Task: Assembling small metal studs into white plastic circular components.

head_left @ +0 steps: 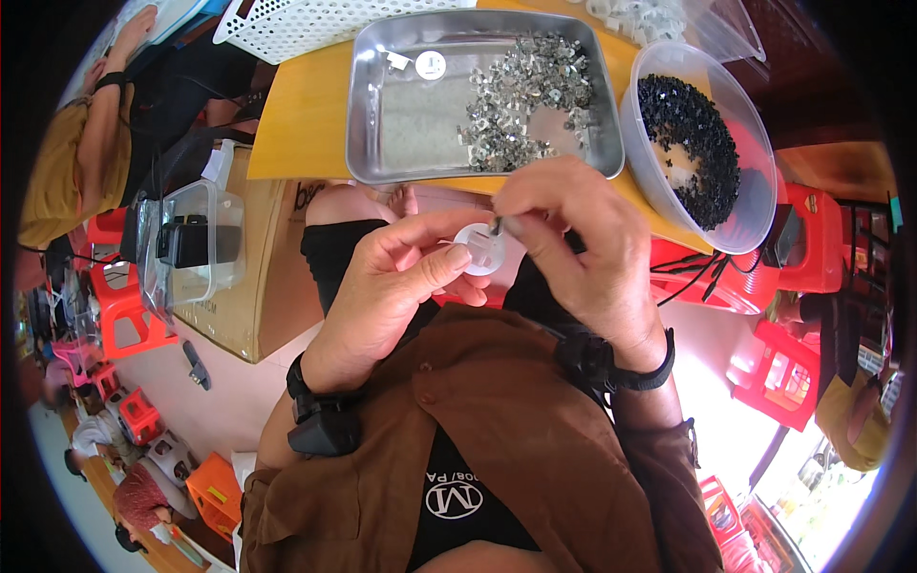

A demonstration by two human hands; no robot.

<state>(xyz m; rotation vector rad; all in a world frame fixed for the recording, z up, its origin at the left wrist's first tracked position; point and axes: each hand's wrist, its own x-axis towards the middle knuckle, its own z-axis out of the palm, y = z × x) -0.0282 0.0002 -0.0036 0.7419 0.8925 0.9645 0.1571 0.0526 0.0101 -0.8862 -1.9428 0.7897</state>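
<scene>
Between its thumb and fingers, my left hand (406, 263) holds a round white plastic disc (483, 246) with slots in its face. My right hand (583, 248) pinches a small dark piece (497, 225) at the disc's upper right edge; its exact shape is too small to tell. Above the hands a metal tray (401, 172) holds a heap of small metal clips (535, 91) on its right side. Another white disc (431, 65) and a small white part (397, 61) lie at the tray's far left.
Right of the tray stands a clear plastic tub (755, 191) of small black parts (688, 134). A white perforated basket (315, 29) is behind the tray on the yellow table (296, 124). A cardboard box (277, 277) and red stools (134, 310) stand around; other people sit nearby.
</scene>
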